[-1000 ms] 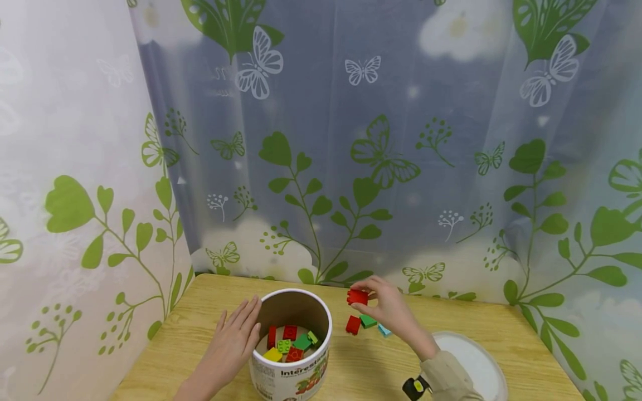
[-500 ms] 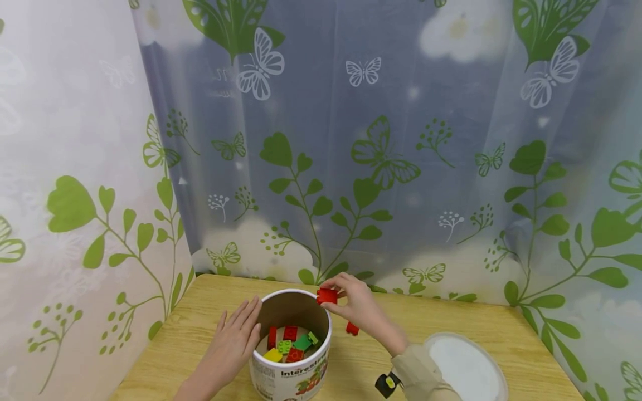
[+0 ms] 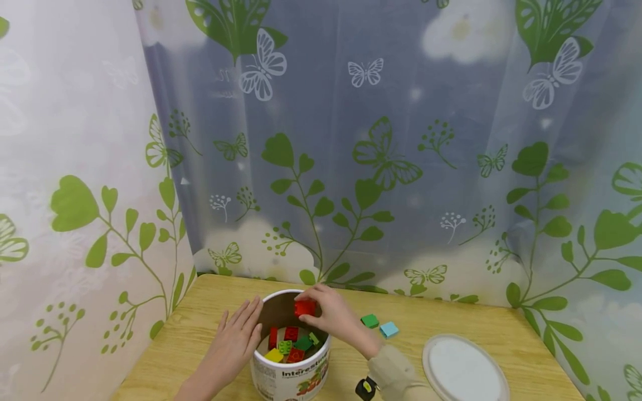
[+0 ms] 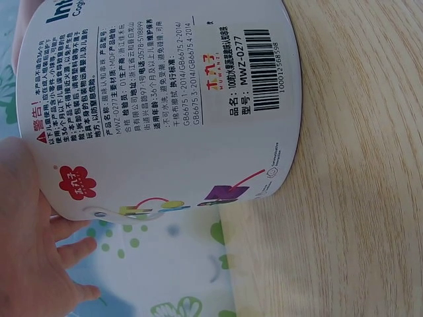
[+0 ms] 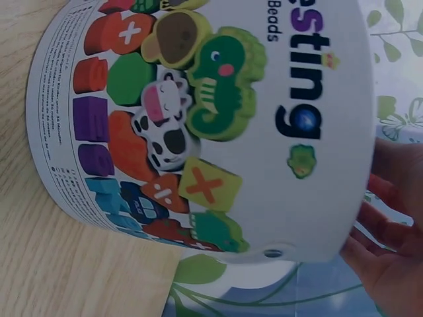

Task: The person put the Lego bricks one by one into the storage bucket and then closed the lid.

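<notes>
Bucket (image 3: 264, 374) stands upright on the tabletop (image 3: 215, 288). We find the left hand (image 3: 232, 338) flat against its rim, grip relaxed; the right hand (image 3: 333, 315), grip pinching a red block (image 3: 304, 308), is at its mouth. Behind hangs a patterned curtain (image 3: 321, 106).

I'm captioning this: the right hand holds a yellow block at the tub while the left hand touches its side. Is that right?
No: the block in the right hand is red, not yellow, as the head view shows. The left hand does touch the tub.
</notes>
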The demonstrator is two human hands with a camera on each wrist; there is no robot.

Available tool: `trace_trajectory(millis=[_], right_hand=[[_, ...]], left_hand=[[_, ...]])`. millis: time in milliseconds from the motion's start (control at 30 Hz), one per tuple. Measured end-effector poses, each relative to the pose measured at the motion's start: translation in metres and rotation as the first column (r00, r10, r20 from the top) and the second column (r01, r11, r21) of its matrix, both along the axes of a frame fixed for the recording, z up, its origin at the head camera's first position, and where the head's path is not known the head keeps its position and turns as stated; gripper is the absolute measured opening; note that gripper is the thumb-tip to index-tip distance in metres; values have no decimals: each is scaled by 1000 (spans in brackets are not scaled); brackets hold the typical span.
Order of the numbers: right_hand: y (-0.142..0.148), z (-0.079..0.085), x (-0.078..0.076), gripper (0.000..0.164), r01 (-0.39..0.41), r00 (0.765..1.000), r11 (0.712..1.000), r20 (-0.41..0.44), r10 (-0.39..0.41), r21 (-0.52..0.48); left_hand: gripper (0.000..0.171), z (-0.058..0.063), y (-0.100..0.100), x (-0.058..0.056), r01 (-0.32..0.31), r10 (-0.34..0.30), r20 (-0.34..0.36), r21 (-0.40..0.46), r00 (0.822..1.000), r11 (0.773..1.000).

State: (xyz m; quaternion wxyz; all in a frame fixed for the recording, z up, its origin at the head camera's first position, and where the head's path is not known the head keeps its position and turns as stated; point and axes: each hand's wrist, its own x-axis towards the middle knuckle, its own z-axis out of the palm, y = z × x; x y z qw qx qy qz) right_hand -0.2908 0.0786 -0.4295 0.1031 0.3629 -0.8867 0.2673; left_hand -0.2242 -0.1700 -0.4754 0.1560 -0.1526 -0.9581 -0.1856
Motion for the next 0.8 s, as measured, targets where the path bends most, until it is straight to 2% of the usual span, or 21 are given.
trace_trajectory(millis=[300,567,700,800], right_hand=[[-10,-10,-4,29,-21,999,998,-26,23,63],[-10,-15,-5,31,-25,998,997,-55,29,68],[-9,-13,-4,29,-19,999,999,-42,20,34],[-6,-11,-3,27,-11,1000,1000,-25,11,-29]], left_hand=[[50,1,0,1,-3,3,12,16,1000,1000],[49,-1,0,0,-3,4,-28,5,1000,1000],[50,-2,0,0,2,-2,-28,4,1000,1000],[50,-1,0,0,4,-4,-17,8,1000,1000]])
